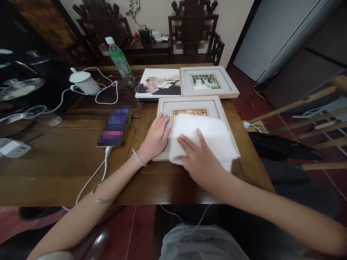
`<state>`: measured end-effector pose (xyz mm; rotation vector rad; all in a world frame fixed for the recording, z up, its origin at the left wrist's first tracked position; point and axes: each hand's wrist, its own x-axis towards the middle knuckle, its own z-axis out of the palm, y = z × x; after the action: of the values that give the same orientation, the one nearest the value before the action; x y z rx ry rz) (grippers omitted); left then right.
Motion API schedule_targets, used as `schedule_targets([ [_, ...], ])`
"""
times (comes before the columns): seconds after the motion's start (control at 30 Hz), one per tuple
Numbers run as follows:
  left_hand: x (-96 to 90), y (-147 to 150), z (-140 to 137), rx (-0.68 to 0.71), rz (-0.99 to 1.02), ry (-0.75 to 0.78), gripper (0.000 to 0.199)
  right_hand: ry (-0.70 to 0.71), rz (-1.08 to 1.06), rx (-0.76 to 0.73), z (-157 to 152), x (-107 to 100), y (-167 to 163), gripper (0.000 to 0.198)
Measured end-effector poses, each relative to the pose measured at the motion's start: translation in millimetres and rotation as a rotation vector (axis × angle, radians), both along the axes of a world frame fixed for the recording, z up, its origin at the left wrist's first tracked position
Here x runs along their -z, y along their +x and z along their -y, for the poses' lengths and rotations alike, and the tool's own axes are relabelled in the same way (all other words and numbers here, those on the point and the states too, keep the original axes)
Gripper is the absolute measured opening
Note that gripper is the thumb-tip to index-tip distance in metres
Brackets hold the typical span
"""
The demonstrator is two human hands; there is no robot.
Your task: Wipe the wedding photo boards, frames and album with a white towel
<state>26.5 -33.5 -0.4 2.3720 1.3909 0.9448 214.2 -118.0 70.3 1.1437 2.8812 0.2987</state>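
A light wooden picture frame [162, 108] lies face up near the table's right end, a small picture [187, 111] in its wide pale mount. A folded white cloth [214, 135] covers much of its lower right part and hides some of the picture. My right hand [199, 157] presses the cloth down on the frame, its fingers on top and partly apart. On the frame's left side rests my left hand [156, 135], fingers stretched out flat along the edge.
Behind lie a second frame [230, 85] and a white photo panel [175, 92]. To the left are a phone [114, 126] on a white cable, a green-labelled bottle [120, 61], a lidded white cup [85, 83] and a charger block [13, 148]. The wooden table [67, 180] ends close to my body.
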Motion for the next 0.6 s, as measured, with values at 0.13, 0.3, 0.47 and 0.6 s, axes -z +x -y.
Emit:
schedule_targets([
  [0.13,-0.6,-1,0,0.019,-0.041,0.022,0.045,0.057,0.031,0.119,11,-5,63,0.026],
  [0.3,-2.7,-1,0,0.053,-0.078,0.019,0.043,0.051,0.09,0.226,11,-13,106,0.027],
  [0.47,-3.5,-2,-1,0.056,-0.088,0.016,0.044,0.069,0.132,0.268,-29,-7,103,0.035],
  [0.6,-2.9,-2,0,0.055,-0.065,0.017,0.043,0.088,0.126,0.26,-78,-1,106,0.042],
])
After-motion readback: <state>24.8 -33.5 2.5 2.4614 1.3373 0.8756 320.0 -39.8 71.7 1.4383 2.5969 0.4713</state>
